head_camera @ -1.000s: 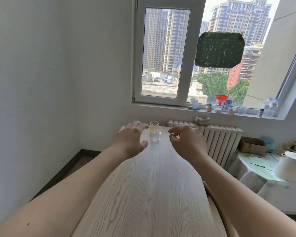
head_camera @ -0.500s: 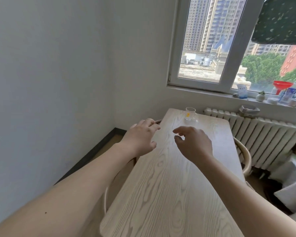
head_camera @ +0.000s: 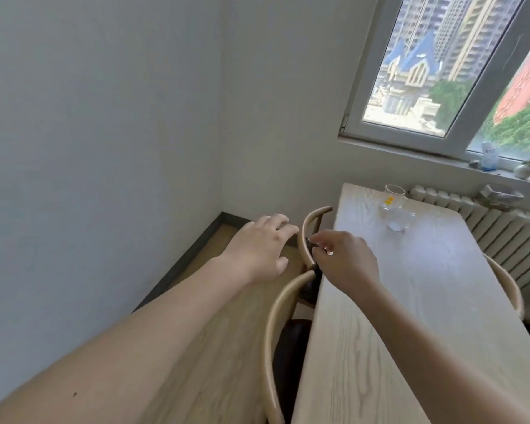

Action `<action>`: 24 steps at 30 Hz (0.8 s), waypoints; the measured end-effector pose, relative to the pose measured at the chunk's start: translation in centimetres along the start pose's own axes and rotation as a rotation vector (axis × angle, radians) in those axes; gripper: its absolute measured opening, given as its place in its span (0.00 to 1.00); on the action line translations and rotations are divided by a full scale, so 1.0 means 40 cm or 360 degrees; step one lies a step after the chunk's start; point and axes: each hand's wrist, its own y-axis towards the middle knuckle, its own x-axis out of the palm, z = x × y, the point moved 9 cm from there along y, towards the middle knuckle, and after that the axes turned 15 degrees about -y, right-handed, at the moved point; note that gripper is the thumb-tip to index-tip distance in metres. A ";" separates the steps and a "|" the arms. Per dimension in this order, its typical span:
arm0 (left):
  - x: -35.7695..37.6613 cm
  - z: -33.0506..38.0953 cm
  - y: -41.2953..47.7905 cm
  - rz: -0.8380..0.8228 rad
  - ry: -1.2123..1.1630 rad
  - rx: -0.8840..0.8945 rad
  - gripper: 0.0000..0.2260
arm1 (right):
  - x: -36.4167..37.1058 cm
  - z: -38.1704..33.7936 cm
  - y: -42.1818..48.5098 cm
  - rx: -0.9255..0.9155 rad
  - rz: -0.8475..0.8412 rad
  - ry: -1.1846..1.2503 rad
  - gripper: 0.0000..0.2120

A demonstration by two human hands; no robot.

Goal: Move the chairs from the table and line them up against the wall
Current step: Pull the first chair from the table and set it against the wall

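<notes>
A: Two chairs sit tucked under the table [head_camera: 410, 301] on its wall side, and a third curved back shows at the table's far long edge, by the radiator [head_camera: 499, 228].

B: Why are both hands out by the table's corner nearest the wall?

A: They're heading for the farther chair [head_camera: 307, 237], the one at the table's window end. Its bent wooden backrest stands just off the table edge, so that rail is the natural handle. The left hand [head_camera: 259, 249] hovers outside the rail, fingers spread and flat, holding nothing. The right hand [head_camera: 344, 261] is over the table's edge, thumb and forefinger loosely curled near the rail's inner side. Whether they touch the wood, I cannot tell.

B: And the nearer chair [head_camera: 280, 332]?

A: Untouched, its dark seat pushed well under the table, backrest nearly meeting the other's.

B: So nothing is lined up yet?

A: I'd judge it's the very start. The wall [head_camera: 89, 148] runs alongside the table with a strip of bare floor [head_camera: 227, 347] between, which looks like the intended parking row.

B: Any worry?

A: A glass [head_camera: 393, 203] stands on the table toward its window end. If a chair leg catches the table while dragging out, that glass could wobble, so a straight pull away from the table seems wise.
</notes>
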 end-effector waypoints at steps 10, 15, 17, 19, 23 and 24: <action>0.017 -0.357 -0.027 -0.0014 -0.0425 -0.0166 0.24 | 0.255 -0.188 0.105 0.0189 -0.0182 0.0120 0.10; 0.043 -0.529 0.037 -0.0098 -0.0438 -0.0219 0.23 | 0.362 -0.169 0.219 0.0263 -0.0269 0.0177 0.10; 0.051 -0.600 0.121 -0.0131 -0.0407 -0.0202 0.23 | 0.410 -0.154 0.305 0.0320 -0.0248 0.0223 0.09; 0.060 -0.648 0.206 -0.0182 -0.0391 -0.0179 0.23 | 0.446 -0.139 0.387 0.0352 -0.0220 0.0250 0.09; 0.116 -0.723 0.409 -0.0389 -0.0317 -0.0127 0.23 | 0.520 -0.077 0.544 0.0502 -0.0222 0.0272 0.10; 0.137 -0.736 0.474 -0.0444 -0.0308 -0.0095 0.23 | 0.536 -0.048 0.588 0.0571 -0.0219 0.0275 0.10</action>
